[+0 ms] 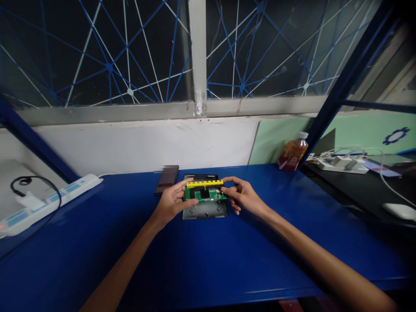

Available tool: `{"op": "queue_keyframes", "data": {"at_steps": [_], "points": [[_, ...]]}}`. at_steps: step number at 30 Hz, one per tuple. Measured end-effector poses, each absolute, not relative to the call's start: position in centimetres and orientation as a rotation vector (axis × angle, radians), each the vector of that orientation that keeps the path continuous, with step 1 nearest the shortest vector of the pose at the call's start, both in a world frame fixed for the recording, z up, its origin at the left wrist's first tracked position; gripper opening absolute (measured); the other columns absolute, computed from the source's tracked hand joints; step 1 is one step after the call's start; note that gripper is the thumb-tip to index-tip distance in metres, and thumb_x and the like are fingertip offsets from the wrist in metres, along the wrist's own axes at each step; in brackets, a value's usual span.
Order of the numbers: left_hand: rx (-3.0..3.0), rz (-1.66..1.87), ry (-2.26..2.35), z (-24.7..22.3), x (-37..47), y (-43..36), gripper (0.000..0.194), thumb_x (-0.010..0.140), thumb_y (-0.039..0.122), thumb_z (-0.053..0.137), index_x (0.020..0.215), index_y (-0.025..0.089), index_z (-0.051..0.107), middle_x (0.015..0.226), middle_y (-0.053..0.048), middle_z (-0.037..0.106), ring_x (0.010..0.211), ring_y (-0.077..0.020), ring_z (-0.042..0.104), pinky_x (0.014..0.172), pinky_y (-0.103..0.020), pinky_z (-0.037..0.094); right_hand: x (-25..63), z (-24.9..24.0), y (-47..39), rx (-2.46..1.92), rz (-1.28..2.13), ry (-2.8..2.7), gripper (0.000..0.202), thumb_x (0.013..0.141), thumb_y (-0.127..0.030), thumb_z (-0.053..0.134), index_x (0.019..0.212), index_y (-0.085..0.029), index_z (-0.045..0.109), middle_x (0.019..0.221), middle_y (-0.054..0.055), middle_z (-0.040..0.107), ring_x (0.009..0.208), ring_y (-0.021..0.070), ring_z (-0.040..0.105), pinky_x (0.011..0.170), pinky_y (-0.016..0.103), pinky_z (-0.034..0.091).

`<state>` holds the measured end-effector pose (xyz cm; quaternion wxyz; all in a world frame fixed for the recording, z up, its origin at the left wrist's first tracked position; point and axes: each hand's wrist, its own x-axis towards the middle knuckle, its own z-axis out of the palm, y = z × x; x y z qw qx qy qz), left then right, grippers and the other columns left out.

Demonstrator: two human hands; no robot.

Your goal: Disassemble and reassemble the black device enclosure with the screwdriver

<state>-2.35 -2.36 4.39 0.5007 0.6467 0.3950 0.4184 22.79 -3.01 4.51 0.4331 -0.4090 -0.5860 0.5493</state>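
**Smooth Blue Desktop [211, 260] Below Dark, Line-Patterned Glass Windows [149, 52]**

Beyond our grip, a plain white wall [162, 145] rose to the windows, and farther right of the grip stood a pale green flat panel [271, 134].

Between our hands we had a green rectangular circuit board [212, 197] with black parts on its face, and a bright yellow spotted strip [204, 184] ran along its far edge. Our left hand [170, 201] was closed on the left end, thumb on the near edge. Our right hand [242, 195] gripped the right end with its fingertips, its lower fingers curled below. Under the grip lay a dark grey rectangular shallow case [208, 211]; we could not tell whether the board touched it.

Just left of the grip and beyond it lay a dark, flat, phone-like slab [167, 180]. Well to the left of the grip we had a long white-and-blue plastic power strip [61, 201]. Well to the right and beyond stood an amber-coloured, white-capped plastic bottle [294, 151].
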Motion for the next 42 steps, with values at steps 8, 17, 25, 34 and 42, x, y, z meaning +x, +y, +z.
{"op": "queue_keyframes", "data": {"at_steps": [8,17,25,34,42], "points": [[1.617,0.985,1.008,3.8,-2.6,-2.1,0.074,0.065,0.026,0.076,0.131,0.009,0.047,0.093,-0.009,0.065,0.076,-0.0178,0.06,0.055,-0.022,0.043,22.9,5.1,-3.2,-1.003,1.285,-1.387,0.033,0.077,-0.043,0.066,0.096,-0.02,0.051,0.045,-0.011,0.043,0.032,0.0071,0.04,0.035,0.023,0.041],[1.588,1.018,1.073,4.5,-2.4,-2.6,0.047,0.076,0.038,0.067,0.111,0.007,0.061,0.058,-0.001,0.061,0.046,-0.0099,0.05,0.04,-0.019,0.035,23.1,4.8,-2.8,-0.945,1.254,-1.452,0.047,0.064,-0.035,0.077,0.1,-0.016,0.054,0.069,-0.001,0.06,0.057,0.0148,0.062,0.051,0.031,0.056],[1.574,0.949,1.087,4.6,-2.3,-2.5,0.04,0.082,0.042,0.06,0.058,0.01,0.059,0.053,-0.007,0.064,0.036,-0.009,0.049,0.037,-0.02,0.037,23.0,4.4,-3.2,-1.071,1.007,-1.6,0.029,0.079,-0.046,0.062,0.079,-0.018,0.054,0.059,-0.002,0.058,0.048,0.0116,0.054,0.04,0.024,0.042],[1.555,0.904,0.993,4.8,-2.2,-2.7,0.038,0.084,0.041,0.057,0.06,0.011,0.057,0.055,-0.006,0.062,0.042,-0.0117,0.054,0.038,-0.021,0.04,22.6,4.8,-3.6,-1.067,1.025,-1.603,0.032,0.084,-0.049,0.055,0.078,-0.018,0.052,0.059,-0.001,0.06,0.037,0.0086,0.052,0.037,0.022,0.037],[1.55,0.839,0.922,4.7,-2.3,-2.8,0.019,0.077,0.029,0.065,0.07,0.012,0.061,0.061,-0.004,0.061,0.05,-0.0132,0.057,0.039,-0.02,0.04,22.8,4.3,-3.3,-1.124,1.068,-1.547,0.039,0.084,-0.055,0.052,0.071,-0.018,0.051,0.049,-0.002,0.057,0.033,0.01,0.051,0.031,0.021,0.035]]}}
